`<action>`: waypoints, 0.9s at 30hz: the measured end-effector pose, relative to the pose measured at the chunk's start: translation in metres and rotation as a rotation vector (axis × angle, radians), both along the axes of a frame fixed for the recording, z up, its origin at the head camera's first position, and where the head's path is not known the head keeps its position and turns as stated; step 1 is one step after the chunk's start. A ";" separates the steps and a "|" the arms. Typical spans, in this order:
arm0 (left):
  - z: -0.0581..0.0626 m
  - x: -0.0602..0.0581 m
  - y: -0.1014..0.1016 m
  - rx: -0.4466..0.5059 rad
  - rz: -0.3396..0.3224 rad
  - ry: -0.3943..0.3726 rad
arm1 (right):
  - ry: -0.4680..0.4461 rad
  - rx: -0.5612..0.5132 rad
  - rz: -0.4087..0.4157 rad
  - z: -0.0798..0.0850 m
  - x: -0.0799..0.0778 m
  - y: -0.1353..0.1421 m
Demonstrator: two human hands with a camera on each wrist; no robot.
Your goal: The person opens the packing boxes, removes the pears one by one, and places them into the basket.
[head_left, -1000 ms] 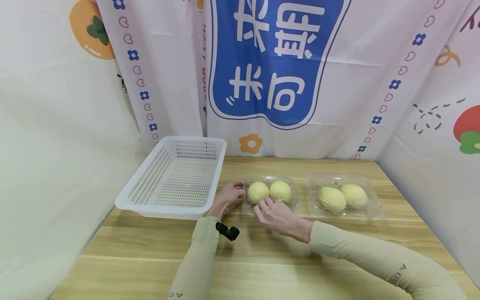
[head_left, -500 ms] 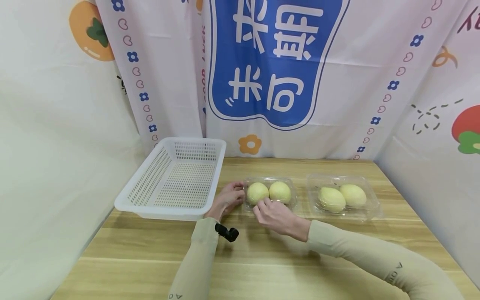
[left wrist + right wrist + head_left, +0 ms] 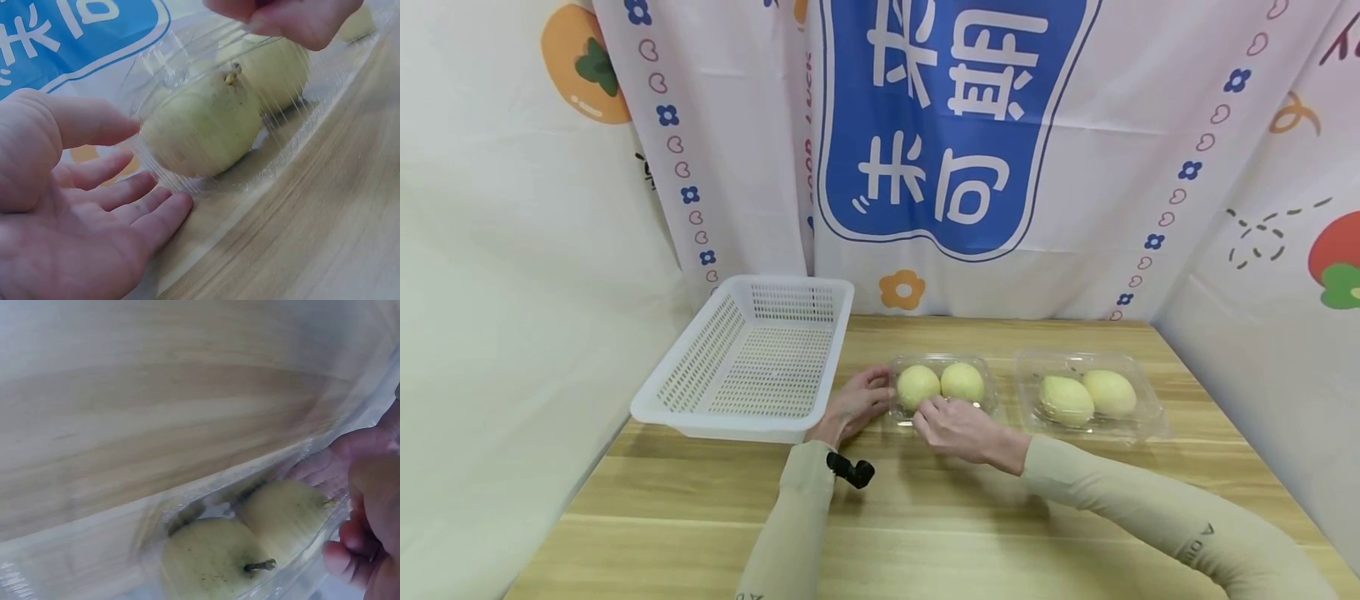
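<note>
Two pale yellow-green pears [image 3: 918, 388] sit side by side in a clear plastic container [image 3: 991, 407] at the middle of the table. My left hand [image 3: 857, 403] is at the container's left end. In the left wrist view its fingers [image 3: 165, 219] are spread and fairly straight, fingertips right at the ribbed plastic side. My right hand [image 3: 961, 430] is at the front edge, its curled fingers [image 3: 340, 555] pinching the container's rim. Stems show on the pears [image 3: 215, 565] through the plastic in the right wrist view. The right fingertips are partly hidden in the head view.
A white perforated basket [image 3: 842, 333] stands at the left, close beside my left forearm. To the right lies a second clear container [image 3: 1138, 421] with two more pears [image 3: 1067, 401]. A printed cloth [image 3: 752, 167] hangs behind the wooden table [image 3: 925, 533].
My right hand has shifted slightly to the right along the container's front edge. The left hand, containers and basket stay in place.
</note>
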State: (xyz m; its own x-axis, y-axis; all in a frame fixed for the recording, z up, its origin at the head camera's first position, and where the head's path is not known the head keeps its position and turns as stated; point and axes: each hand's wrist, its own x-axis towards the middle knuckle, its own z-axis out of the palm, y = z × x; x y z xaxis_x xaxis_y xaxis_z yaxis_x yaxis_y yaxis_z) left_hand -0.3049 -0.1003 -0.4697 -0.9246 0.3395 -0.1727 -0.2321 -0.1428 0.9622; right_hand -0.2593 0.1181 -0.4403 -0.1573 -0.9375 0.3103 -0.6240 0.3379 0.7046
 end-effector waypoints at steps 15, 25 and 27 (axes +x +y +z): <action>0.007 0.001 0.002 -0.068 0.049 -0.003 | -0.007 0.024 0.022 0.001 -0.004 0.001; 0.007 -0.001 0.003 -0.086 0.088 -0.039 | -0.031 -0.040 0.024 -0.004 -0.003 0.002; 0.006 -0.002 0.003 -0.081 0.085 -0.042 | -0.033 -0.054 0.030 -0.005 -0.004 0.002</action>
